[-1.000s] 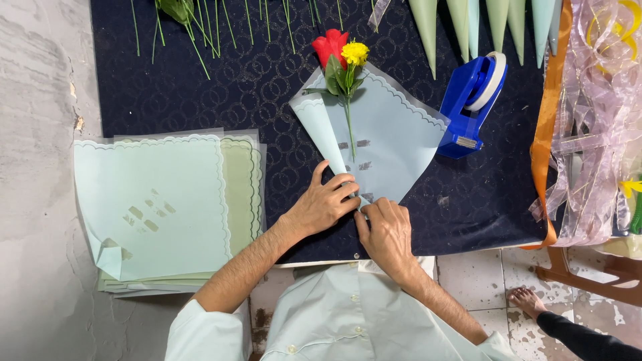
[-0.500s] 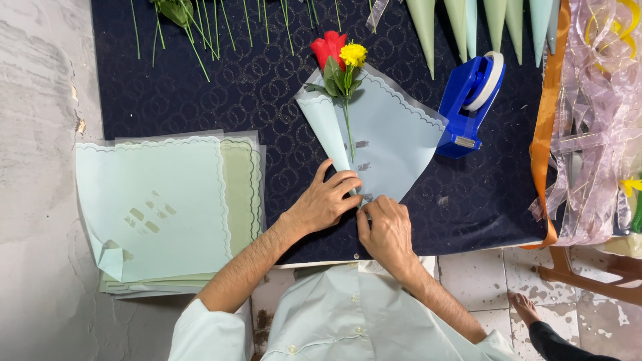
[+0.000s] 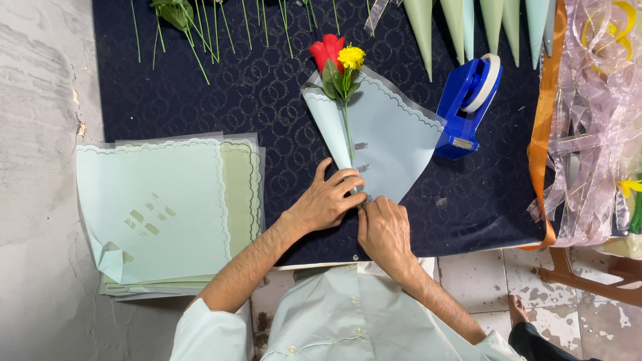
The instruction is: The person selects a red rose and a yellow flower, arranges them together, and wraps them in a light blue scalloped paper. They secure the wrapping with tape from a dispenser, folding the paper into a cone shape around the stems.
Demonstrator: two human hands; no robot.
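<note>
At the near edge of the dark patterned table cover [image 3: 221, 100], both forearms rise from pale sleeves and converge on the pointed lower end of a pale blue wrapping sheet [image 3: 394, 144]. The left hand [image 3: 328, 199] lies palm down, fingers loosely curled and close together, their tips pressing the folded left flap of the sheet onto the stem. The right hand [image 3: 382, 229] sits just beside it, knuckles up, fingers bent under and pinching the sheet's bottom tip; whether the thumb meets them cannot be told. The sheet lies flat, fanning up and rightward, its scalloped upper edge just beside a blue tape dispenser [image 3: 468, 107]. Lying on the sheet, a thin green stem runs up to a red flower [image 3: 325, 51] and a yellow flower [image 3: 352, 57], touching each other past the sheet's top edge. Left of the hands rests a stack of pale green and blue sheets [image 3: 167, 214]. Farther off lie loose green stems [image 3: 194, 33], finished paper cones [image 3: 461, 20], and, at right, translucent ribbons [image 3: 595, 120].
</note>
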